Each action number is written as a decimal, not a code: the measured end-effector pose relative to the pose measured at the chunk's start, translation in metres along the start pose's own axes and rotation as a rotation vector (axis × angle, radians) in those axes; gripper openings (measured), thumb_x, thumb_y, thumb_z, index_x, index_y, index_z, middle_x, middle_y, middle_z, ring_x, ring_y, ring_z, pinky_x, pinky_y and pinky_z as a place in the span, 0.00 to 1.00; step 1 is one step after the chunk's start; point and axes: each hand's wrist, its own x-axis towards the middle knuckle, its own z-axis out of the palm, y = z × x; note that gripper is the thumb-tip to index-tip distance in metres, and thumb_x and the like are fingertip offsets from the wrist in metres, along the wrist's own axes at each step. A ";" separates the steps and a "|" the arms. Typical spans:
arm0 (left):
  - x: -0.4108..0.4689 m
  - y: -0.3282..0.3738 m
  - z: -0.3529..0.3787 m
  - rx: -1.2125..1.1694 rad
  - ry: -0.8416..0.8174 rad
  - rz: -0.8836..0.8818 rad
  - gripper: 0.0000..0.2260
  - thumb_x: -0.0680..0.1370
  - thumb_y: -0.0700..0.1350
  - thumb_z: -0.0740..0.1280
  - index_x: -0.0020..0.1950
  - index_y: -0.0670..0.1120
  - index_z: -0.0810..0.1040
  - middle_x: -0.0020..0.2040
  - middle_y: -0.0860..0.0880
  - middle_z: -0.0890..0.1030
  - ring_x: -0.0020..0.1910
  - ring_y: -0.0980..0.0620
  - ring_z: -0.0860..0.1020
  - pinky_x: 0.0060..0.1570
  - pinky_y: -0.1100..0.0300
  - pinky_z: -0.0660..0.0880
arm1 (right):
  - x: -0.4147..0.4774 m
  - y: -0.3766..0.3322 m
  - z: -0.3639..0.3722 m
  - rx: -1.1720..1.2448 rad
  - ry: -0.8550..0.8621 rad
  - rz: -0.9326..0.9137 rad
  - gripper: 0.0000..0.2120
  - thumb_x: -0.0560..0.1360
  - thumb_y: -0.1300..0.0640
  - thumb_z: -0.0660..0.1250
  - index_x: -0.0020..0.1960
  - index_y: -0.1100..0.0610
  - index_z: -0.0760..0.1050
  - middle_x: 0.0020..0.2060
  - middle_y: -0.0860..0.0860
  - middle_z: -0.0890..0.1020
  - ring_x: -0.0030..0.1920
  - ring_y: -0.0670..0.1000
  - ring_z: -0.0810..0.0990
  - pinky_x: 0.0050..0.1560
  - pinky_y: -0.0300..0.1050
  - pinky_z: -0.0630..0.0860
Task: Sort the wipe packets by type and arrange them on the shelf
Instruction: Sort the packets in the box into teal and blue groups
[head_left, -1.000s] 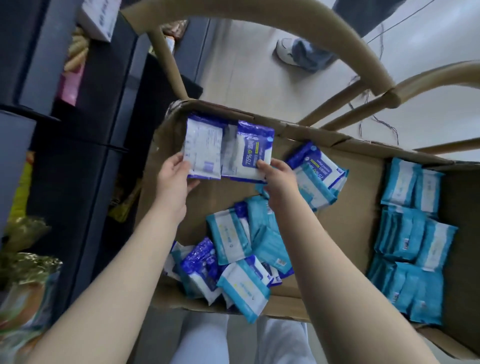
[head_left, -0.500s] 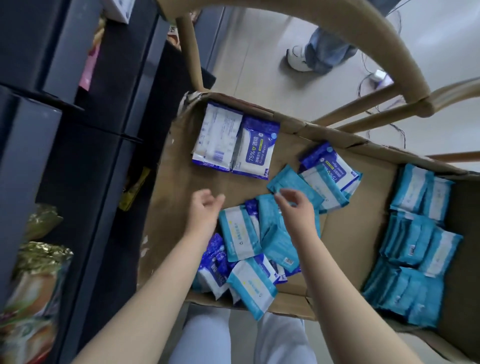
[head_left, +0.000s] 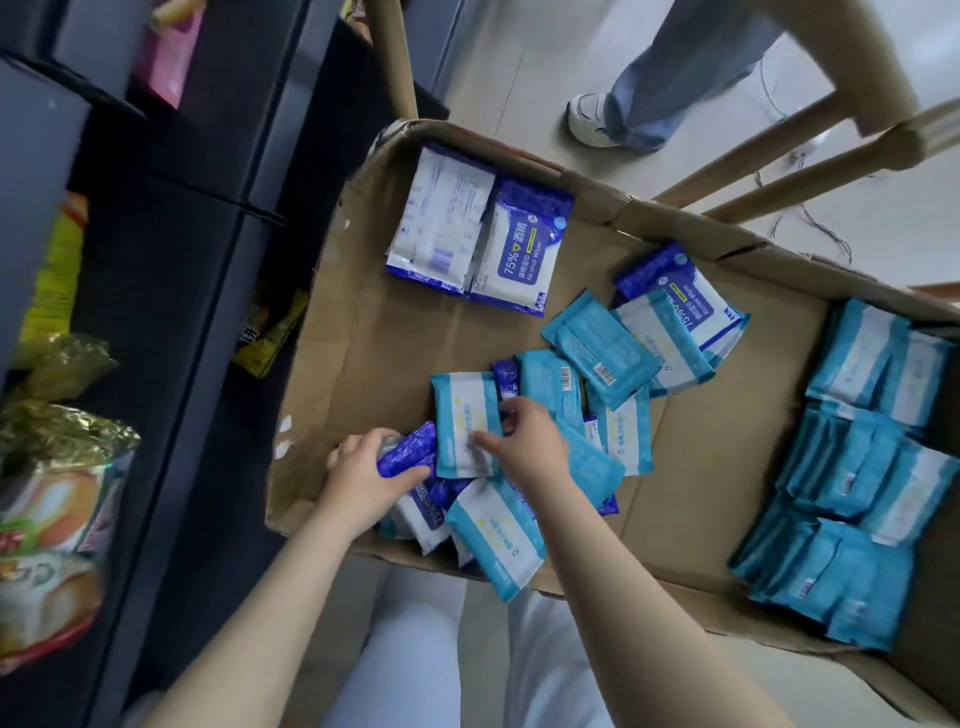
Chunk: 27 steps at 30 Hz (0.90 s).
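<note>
Dark-blue packet (head_left: 404, 453) is gripped in the left hand (head_left: 366, 470), fingers curled round it, at the near-left of the cardboard box (head_left: 332, 322). Just beside it, a teal packet (head_left: 460, 410) is pinched by the right hand (head_left: 527, 441), thumb on its face. Sorted dark-blue pair (head_left: 480, 244) is laid in the far corner; teal stacks (head_left: 872, 467) are lined at the right end.

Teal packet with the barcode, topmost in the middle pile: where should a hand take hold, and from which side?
Likely across its two long edges near the middle, coming from above. The teal packet lies flat, barcode up, on top of the other packets with nothing covering it, so both long edges look exposed.
</note>
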 end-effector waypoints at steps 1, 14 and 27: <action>0.000 -0.001 0.003 -0.040 0.012 0.001 0.25 0.72 0.55 0.75 0.65 0.51 0.73 0.62 0.47 0.72 0.66 0.45 0.68 0.65 0.54 0.64 | 0.001 0.001 0.003 -0.055 0.010 0.003 0.25 0.70 0.44 0.75 0.63 0.52 0.75 0.56 0.50 0.80 0.57 0.53 0.78 0.57 0.50 0.72; -0.025 0.020 0.061 -0.289 0.154 0.092 0.07 0.77 0.45 0.70 0.50 0.42 0.80 0.49 0.48 0.73 0.49 0.50 0.75 0.42 0.67 0.65 | -0.008 0.059 -0.023 0.174 0.020 -0.008 0.09 0.74 0.54 0.73 0.48 0.55 0.74 0.40 0.47 0.77 0.43 0.50 0.76 0.40 0.43 0.71; -0.083 0.048 0.056 -0.725 0.407 0.124 0.07 0.79 0.48 0.68 0.44 0.48 0.81 0.39 0.44 0.83 0.39 0.51 0.79 0.41 0.56 0.73 | -0.046 0.122 -0.065 0.905 0.021 0.161 0.08 0.78 0.62 0.69 0.49 0.55 0.71 0.42 0.52 0.82 0.37 0.49 0.80 0.39 0.44 0.78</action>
